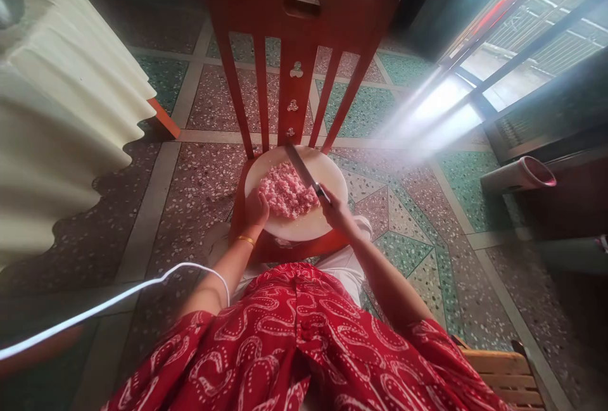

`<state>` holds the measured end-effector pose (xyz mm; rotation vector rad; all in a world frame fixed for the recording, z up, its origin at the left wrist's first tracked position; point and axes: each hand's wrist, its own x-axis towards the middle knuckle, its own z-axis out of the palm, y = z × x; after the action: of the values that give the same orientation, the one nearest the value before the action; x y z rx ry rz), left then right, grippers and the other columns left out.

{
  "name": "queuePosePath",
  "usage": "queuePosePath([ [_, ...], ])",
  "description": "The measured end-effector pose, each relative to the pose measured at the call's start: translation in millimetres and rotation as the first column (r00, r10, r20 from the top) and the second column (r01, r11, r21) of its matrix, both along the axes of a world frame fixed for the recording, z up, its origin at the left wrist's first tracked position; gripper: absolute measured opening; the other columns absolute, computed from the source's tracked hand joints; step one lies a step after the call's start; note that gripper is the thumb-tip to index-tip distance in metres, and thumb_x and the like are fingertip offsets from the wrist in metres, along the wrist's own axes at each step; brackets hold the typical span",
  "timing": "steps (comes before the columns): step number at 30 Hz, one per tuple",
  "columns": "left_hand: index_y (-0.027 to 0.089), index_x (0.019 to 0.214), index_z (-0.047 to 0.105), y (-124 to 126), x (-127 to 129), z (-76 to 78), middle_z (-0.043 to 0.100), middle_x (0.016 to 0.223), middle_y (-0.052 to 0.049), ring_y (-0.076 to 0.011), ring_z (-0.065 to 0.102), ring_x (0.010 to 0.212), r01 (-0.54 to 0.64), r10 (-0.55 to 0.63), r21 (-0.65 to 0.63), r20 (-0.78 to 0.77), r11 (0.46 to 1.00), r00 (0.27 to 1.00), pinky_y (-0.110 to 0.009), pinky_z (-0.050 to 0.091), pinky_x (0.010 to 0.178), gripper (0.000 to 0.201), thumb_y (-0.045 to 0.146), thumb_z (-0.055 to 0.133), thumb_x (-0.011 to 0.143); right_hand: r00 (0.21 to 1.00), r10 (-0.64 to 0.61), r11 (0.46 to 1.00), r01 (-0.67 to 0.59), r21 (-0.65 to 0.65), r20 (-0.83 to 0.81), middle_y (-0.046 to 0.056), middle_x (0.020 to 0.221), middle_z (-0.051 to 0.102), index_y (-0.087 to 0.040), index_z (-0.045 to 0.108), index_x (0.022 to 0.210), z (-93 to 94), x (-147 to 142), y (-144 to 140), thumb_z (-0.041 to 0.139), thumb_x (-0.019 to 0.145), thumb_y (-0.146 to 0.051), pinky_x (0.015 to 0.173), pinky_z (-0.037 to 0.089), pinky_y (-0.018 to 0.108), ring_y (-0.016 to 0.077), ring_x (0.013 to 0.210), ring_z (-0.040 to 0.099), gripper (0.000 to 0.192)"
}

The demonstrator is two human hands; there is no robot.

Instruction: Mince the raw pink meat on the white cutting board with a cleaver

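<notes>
Gripping knife (304, 170) tightly: right hand (335, 207), at right of mince (286, 192). Left hand (257, 209) at left edge of board (331, 167), spread or closed, can't tell. Red chair (297, 34) underneath.

No lettering we could read
We found no legible text, label, brand, number or sign. The white marks on the red shirt (266, 360) were a looping, dotted pattern, and the openings in the chair back (297, 37) were cut-out shapes, not characters; on the knife (302, 169) and the pale container (508, 177), we could make out no writing.
</notes>
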<state>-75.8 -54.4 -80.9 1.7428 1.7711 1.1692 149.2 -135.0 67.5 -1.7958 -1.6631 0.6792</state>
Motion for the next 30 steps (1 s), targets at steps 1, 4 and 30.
queuePosePath([
  [1,0.016,0.101,0.055,0,0,-0.7,0.066,0.098,-0.015,-0.0241,0.064,0.092,0.0,0.0,0.002,0.002,1.0,1.0,-0.038,0.049,0.084,0.023,0.024,0.036,0.09,1.0,0.003,0.997,0.0,0.08,-0.03,0.005,0.118,0.068,-0.022,0.049,0.139,12.9,-1,-1,0.047,0.092,-0.034,0.088,0.054,0.031,0.0205,0.105,0.066,0.048],
  [4,0.015,0.101,0.055,1,0,-3.9,0.066,0.099,-0.015,-0.0226,0.064,0.092,-0.001,0.001,0.02,-0.003,1.0,1.0,-0.036,0.05,0.084,0.025,0.023,0.034,0.09,0.996,-0.006,0.957,0.03,0.287,-0.086,0.007,0.134,0.058,-0.022,0.041,0.144,28.8,-8,-1,0.048,0.091,-0.031,0.098,0.049,0.033,0.0199,0.117,0.059,0.055],
  [30,0.016,0.101,0.055,4,1,-1.3,0.066,0.097,-0.014,-0.0231,0.064,0.091,-0.002,0.002,0.007,-0.029,1.0,1.0,-0.036,0.05,0.083,0.025,0.023,0.035,0.089,0.999,0.013,0.986,-0.004,0.165,-0.05,0.005,0.129,0.062,-0.024,0.046,0.141,8.0,-12,-12,0.043,0.094,-0.031,0.098,0.049,0.034,0.0202,0.117,0.06,0.048],
])
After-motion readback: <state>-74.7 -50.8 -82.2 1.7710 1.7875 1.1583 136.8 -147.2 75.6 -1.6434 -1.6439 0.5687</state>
